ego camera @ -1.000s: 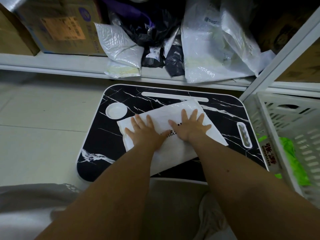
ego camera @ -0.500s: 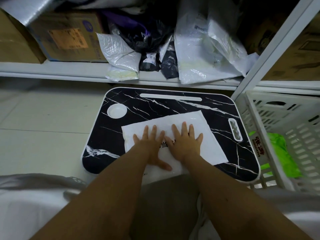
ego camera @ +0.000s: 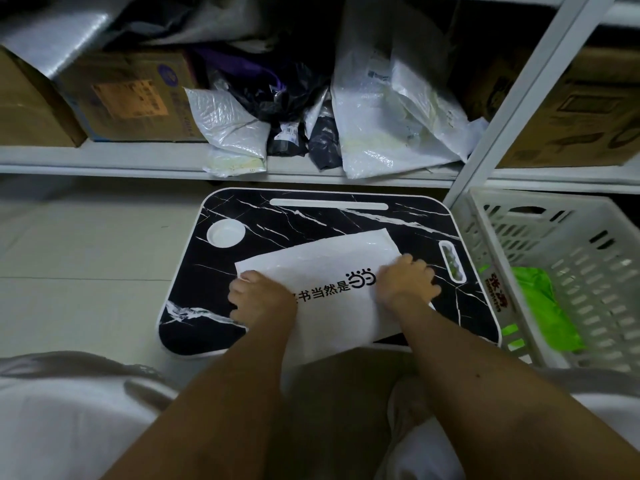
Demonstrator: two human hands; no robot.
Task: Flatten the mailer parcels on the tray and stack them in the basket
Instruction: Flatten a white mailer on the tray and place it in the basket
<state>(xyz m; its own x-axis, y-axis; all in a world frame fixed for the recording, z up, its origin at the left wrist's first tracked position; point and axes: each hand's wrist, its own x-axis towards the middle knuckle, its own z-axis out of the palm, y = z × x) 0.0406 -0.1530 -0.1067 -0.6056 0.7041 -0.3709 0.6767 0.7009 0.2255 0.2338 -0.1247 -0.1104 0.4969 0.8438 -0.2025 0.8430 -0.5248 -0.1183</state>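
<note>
A black marble-pattern tray [ego camera: 263, 216] sits on pale floor tiles [ego camera: 86, 244] below a shelf [ego camera: 104, 161]. My left hand [ego camera: 258, 299] and right hand [ego camera: 407, 282] pinch the white mailer's [ego camera: 332, 265] side edges; it reads "书当然是".

Glossy black marble-look tray [ego camera: 277, 230], smooth white plastic mailer [ego camera: 332, 268], perforated white plastic basket [ego camera: 568, 271].

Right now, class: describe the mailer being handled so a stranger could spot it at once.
Find the black marble-patterned tray on the floor before the shelf. The white mailer lies on it, gripped at its sides by the left hand and right hand. Unlike the shelf's crumpled bags, it is flat with black printed characters.
</note>
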